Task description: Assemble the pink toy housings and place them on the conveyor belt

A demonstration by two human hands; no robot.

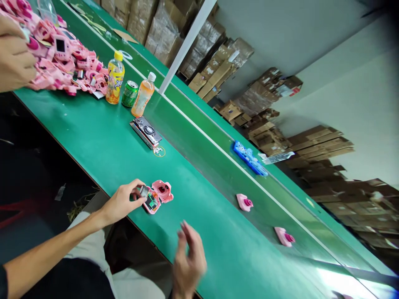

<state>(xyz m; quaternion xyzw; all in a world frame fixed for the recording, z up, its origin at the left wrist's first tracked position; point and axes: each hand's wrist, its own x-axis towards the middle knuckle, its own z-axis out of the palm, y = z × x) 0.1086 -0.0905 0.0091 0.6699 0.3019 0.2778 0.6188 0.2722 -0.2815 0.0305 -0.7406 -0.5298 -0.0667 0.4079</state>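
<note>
My left hand (123, 202) is closed in a pinch on a small silver-grey block (144, 191) that looks like a battery. That block sits at the edge of an opened pink toy camera (153, 203), whose half shell shows a green circuit board and wires. Its other shell half (162, 191), with a face shape on it, lies folded out beside it. My right hand (189, 259) is over the table's near edge, blurred by motion, fingers apart and nothing visible in it.
A heap of pink camera shells (59, 54) fills the far left, where another person's hand (14, 56) reaches in. Bottles (115, 79), a green can (130, 94) and a silver camera-like device (146, 132) stand nearby. Pink pieces (245, 202) and a blue item (249, 158) lie right.
</note>
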